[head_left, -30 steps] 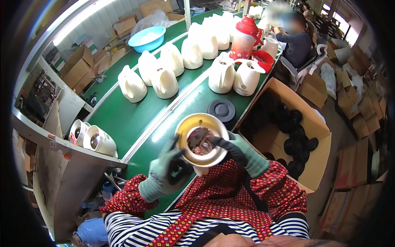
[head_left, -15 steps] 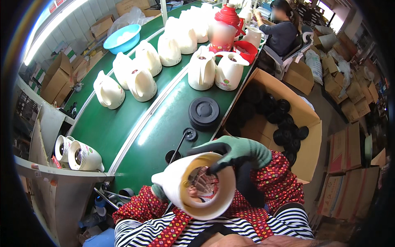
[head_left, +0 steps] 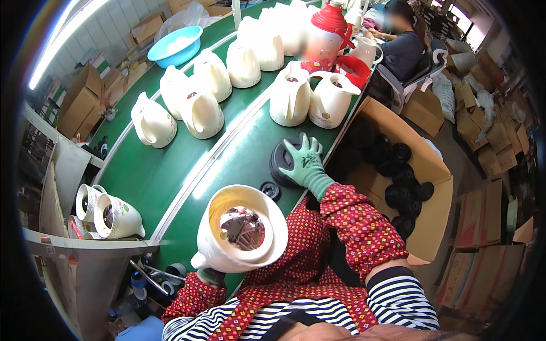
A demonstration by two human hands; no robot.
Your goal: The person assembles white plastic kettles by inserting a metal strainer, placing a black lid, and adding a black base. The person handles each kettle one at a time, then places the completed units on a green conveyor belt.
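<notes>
One clear change: the right hand (head_left: 308, 165), in a green glove, has left the open end of the white jug (head_left: 222, 260) and lies palm down on the stack of black lids (head_left: 278, 162). It is open, with fingers spread across the top lid; how firmly they press is hard to tell. Half a second ago those lids were uncovered.

The left hand (head_left: 211, 277) is mostly hidden under the jug, with only a bit of its glove showing. It holds the jug up, but I cannot tell how its fingers are closed. The jug has shifted to the left and away from the body. It is tilted, its wide open end facing up, with a shiny liner (head_left: 244, 228) inside.

A small black disc (head_left: 271, 191) sits on the green table (head_left: 176, 173), just beside the lids. Beyond the lids, two white jugs (head_left: 289, 102) stand upright where they stood before, near a red flask (head_left: 324, 48). To the right, the cardboard box (head_left: 435, 227) holds more black lids, as it did earlier.
</notes>
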